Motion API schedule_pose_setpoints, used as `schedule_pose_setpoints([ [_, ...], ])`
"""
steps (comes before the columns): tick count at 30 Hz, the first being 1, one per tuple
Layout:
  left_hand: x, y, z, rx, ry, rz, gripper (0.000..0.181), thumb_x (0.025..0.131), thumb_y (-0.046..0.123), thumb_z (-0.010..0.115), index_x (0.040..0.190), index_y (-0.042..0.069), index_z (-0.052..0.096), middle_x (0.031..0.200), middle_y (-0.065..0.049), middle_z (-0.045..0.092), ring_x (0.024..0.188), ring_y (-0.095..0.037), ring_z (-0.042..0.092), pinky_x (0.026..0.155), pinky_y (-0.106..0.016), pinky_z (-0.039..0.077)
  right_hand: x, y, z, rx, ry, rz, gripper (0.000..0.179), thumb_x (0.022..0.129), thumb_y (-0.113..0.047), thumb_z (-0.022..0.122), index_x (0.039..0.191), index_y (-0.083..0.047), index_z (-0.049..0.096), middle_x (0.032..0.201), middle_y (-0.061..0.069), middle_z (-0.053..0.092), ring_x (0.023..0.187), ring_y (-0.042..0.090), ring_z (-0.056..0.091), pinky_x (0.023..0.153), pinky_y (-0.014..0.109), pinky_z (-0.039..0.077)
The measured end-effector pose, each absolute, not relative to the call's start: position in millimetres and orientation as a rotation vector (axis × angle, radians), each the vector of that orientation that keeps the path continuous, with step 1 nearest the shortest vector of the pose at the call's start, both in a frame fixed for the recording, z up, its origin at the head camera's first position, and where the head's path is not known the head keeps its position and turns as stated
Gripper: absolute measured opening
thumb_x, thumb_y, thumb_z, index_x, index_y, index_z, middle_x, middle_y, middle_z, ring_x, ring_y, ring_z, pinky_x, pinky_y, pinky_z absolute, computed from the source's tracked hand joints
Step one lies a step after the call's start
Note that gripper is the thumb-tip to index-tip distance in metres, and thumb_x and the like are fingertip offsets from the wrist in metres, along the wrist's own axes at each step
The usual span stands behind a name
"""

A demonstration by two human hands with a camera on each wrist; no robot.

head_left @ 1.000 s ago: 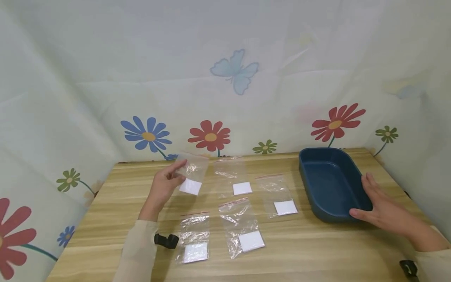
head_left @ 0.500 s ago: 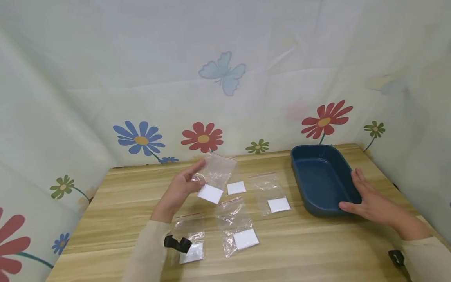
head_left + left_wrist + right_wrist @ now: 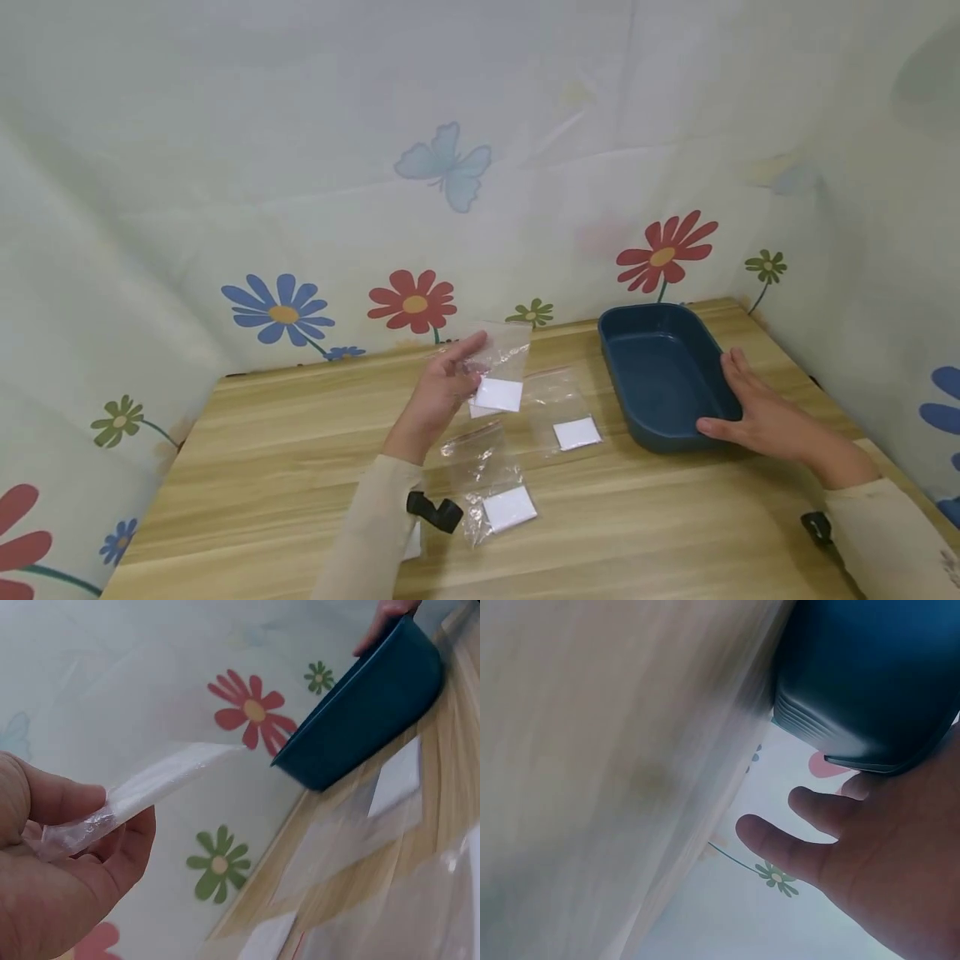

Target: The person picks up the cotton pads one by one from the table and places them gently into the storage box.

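Between the thumb and fingers of my left hand (image 3: 438,387), a clear zip bag (image 3: 504,352) with a white card inside is pinched above the table. The left wrist view shows this held bag (image 3: 154,780) nearly edge-on. Right of it stands a dark blue rectangular basin (image 3: 633,408). My right hand (image 3: 776,433) rests against the basin's right side, thumb at its near rim and fingers extended. Beneath the held bag lies another bag, whose white card (image 3: 483,412) partly shows. Two more bags lie nearby, one to the right (image 3: 555,396) and one nearer (image 3: 480,467).
A further bag's white card (image 3: 412,542) peeks out from behind the left sleeve (image 3: 375,525). The wood-grain table (image 3: 285,467) ends at a flowered cloth backdrop (image 3: 337,225) behind and at both sides.
My left hand has carried the held bag rightward from the far left, over the bag beside it. The right hand stays against the basin while the head view turns slightly right.
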State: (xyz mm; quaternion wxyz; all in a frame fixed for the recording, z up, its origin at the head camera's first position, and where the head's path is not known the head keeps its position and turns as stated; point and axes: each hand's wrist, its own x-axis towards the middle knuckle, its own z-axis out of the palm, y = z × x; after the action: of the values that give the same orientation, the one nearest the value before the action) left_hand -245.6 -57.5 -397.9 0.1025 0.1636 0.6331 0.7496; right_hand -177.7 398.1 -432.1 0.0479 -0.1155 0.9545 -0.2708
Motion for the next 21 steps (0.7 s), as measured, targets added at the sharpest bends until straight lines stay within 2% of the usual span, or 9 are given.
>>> schedule_pose_setpoints([
  [2, -246.1, -45.4, -398.0, 0.498, 1.851, 2.221, 0.064, 0.093, -0.019, 0.046, 0.154, -0.001, 0.037, 0.155, -0.017, 0.037, 0.089, -0.008, 0.058, 0.063, -0.016, 0.044, -177.7, 397.2, -431.6, -0.348, 2.913, -0.819, 0.118, 0.09, -0.05, 0.072, 0.157, 0.006, -0.008, 0.162, 0.027, -0.018, 0.14, 0.063, 0.011, 0.098, 0.081, 0.018],
  [5, -248.4, -26.7, -396.8, 0.535, 1.838, 2.228, 0.069, 0.091, -0.02, 0.046, 0.156, 0.001, 0.035, 0.16, -0.013, 0.032, 0.09, -0.005, 0.061, 0.06, -0.016, 0.042, -177.4, 396.8, -430.8, -0.343, 2.913, -0.822, 0.118, 0.09, -0.05, 0.072, 0.157, 0.006, -0.008, 0.162, 0.027, -0.018, 0.139, 0.064, 0.013, 0.097, 0.082, 0.017],
  [9, -252.9, -1.3, -393.4, 0.567, 1.87, 2.197, 0.077, 0.088, -0.021, 0.048, 0.158, 0.008, 0.032, 0.165, -0.008, 0.025, 0.083, -0.006, 0.061, 0.065, -0.02, 0.047, -178.2, 398.6, -431.3, -0.347, 2.913, -0.831, 0.118, 0.09, -0.049, 0.072, 0.157, 0.006, -0.008, 0.162, 0.028, -0.018, 0.14, 0.063, 0.01, 0.098, 0.082, 0.017],
  [12, -256.0, 16.5, -392.3, 0.549, 1.911, 2.162, 0.081, 0.088, -0.02, 0.051, 0.16, 0.013, 0.032, 0.165, -0.006, 0.023, 0.068, -0.007, 0.052, 0.071, -0.024, 0.05, -179.2, 399.3, -432.3, -0.356, 2.91, -0.842, 0.117, 0.09, -0.049, 0.072, 0.156, 0.007, -0.007, 0.162, 0.029, -0.017, 0.141, 0.063, 0.009, 0.099, 0.081, 0.018],
  [18, -263.1, 46.2, -398.4, 0.569, 1.922, 2.133, 0.083, 0.086, -0.02, 0.052, 0.16, 0.012, 0.031, 0.166, -0.007, 0.019, 0.067, -0.006, 0.053, 0.074, -0.025, 0.052, -179.9, 399.4, -433.9, -0.366, 2.914, -0.836, 0.117, 0.091, -0.049, 0.072, 0.156, 0.008, -0.006, 0.161, 0.031, -0.016, 0.14, 0.063, 0.01, 0.099, 0.08, 0.019],
  [21, -265.8, 60.4, -400.0, 0.589, 1.925, 2.098, 0.083, 0.086, -0.02, 0.053, 0.16, 0.012, 0.031, 0.165, -0.009, 0.024, 0.067, -0.006, 0.053, 0.072, -0.024, 0.051, -179.8, 399.9, -433.3, -0.356, 2.922, -0.816, 0.117, 0.091, -0.05, 0.071, 0.156, 0.008, -0.007, 0.161, 0.031, -0.016, 0.14, 0.063, 0.011, 0.099, 0.08, 0.02],
])
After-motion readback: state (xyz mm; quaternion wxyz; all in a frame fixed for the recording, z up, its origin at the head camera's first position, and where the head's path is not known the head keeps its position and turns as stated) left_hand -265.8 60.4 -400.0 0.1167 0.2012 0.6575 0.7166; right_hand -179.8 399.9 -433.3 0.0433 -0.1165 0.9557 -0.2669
